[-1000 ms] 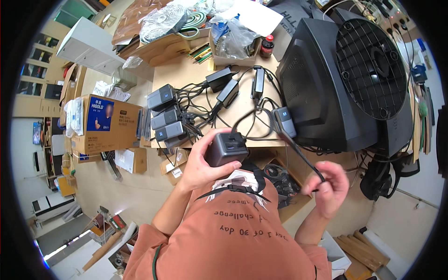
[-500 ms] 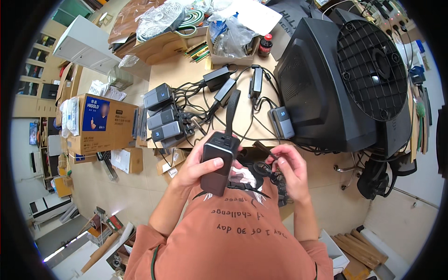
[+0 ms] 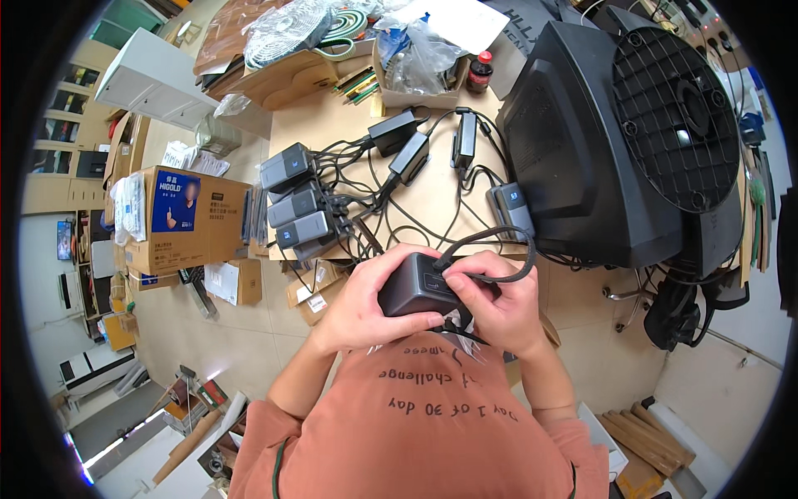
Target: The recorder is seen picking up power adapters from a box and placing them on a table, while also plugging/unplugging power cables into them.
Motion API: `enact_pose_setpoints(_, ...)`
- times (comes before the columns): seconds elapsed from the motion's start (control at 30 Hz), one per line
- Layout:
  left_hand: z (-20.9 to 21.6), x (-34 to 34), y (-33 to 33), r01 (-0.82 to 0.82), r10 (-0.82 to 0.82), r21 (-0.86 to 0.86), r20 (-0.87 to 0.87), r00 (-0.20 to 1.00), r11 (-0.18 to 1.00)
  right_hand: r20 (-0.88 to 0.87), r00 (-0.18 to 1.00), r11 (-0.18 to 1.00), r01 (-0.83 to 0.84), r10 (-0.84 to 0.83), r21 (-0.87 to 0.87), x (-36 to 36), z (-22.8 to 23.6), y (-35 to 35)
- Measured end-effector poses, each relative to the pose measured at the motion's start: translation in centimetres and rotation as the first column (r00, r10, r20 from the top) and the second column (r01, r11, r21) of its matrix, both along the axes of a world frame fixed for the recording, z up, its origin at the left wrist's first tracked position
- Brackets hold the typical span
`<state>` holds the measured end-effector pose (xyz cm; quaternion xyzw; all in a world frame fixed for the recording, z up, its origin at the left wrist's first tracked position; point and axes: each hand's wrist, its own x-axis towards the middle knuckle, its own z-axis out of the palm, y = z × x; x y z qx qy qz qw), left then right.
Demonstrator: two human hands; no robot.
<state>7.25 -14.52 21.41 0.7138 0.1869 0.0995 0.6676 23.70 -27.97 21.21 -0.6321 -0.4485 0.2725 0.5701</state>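
Note:
My left hand (image 3: 370,303) is wrapped round a dark grey power bank (image 3: 411,289), held over my lap with its port end turned up. A thick black cable (image 3: 530,249) rises from that end and bends in a loop to the right. My right hand (image 3: 505,303) pinches the cable's other part close against the port end, thumb and forefinger together. Whether the plug there sits in a port cannot be made out. On the desk (image 3: 349,133) just ahead, several similar power banks (image 3: 287,166) stand at the left, and one more power bank (image 3: 511,208) at the right, with cables attached.
Black adapter-like blocks (image 3: 410,158) lie amid tangled cables mid-desk. A big black monitor-like casing (image 3: 573,150) fills the right side. Behind are a red-capped bottle (image 3: 480,71), a box of plastic bags (image 3: 420,71) and pencils (image 3: 357,87). A carton (image 3: 208,220) stands left of the desk.
The power bank has tipped so its port end faces up. My right hand has come left to it, and the cable that stood straight up is now bent into a loop.

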Motion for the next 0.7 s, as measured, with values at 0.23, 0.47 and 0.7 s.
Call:
enact_pose_setpoints(0.23,2.0,-2.1,0.3,0.087,-0.090,-0.034,-0.110,0.990,0.996,-0.063,0.992,0.987,-0.098,0.107,0.128,-1.1,0.0,-0.7)
enact_pose_setpoints(0.47,1.5,-5.4,0.5,0.093,-0.075,0.100,-0.171,0.982,0.991,-0.406,0.914,0.999,0.012,0.005,0.039,-0.6,2.5,-2.8)
enact_pose_setpoints(0.7,-0.6,-5.5,0.8,-0.166,0.143,-0.302,-0.097,0.985,0.939,-0.216,0.962,0.971,0.121,-0.166,-0.209,-1.2,-2.6,-2.8)
